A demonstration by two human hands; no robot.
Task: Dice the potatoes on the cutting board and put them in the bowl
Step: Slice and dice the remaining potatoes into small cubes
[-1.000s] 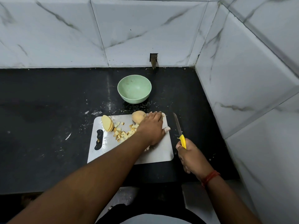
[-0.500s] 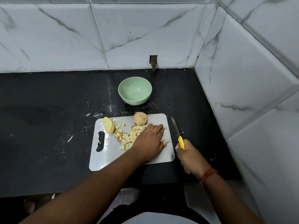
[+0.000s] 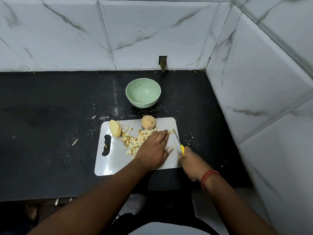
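1. Left hand (image 3: 153, 150) lies flat, fingers straight, pressing on pale diced potato (image 3: 133, 141) on the smooth grey rounded-rectangle cutting board (image 3: 115, 163).
2. Right hand (image 3: 192, 162) grips the yellow handle of a slim steel knife (image 3: 177, 141), blade tip over the board's right side.
3. Whole potato (image 3: 148, 122), round and matte tan, sits at the board's far edge; stacked oval slices (image 3: 115, 128) lean at far left.
4. Glossy mint-green bowl (image 3: 143, 93) stands beyond on the speckled black countertop (image 3: 50, 116).
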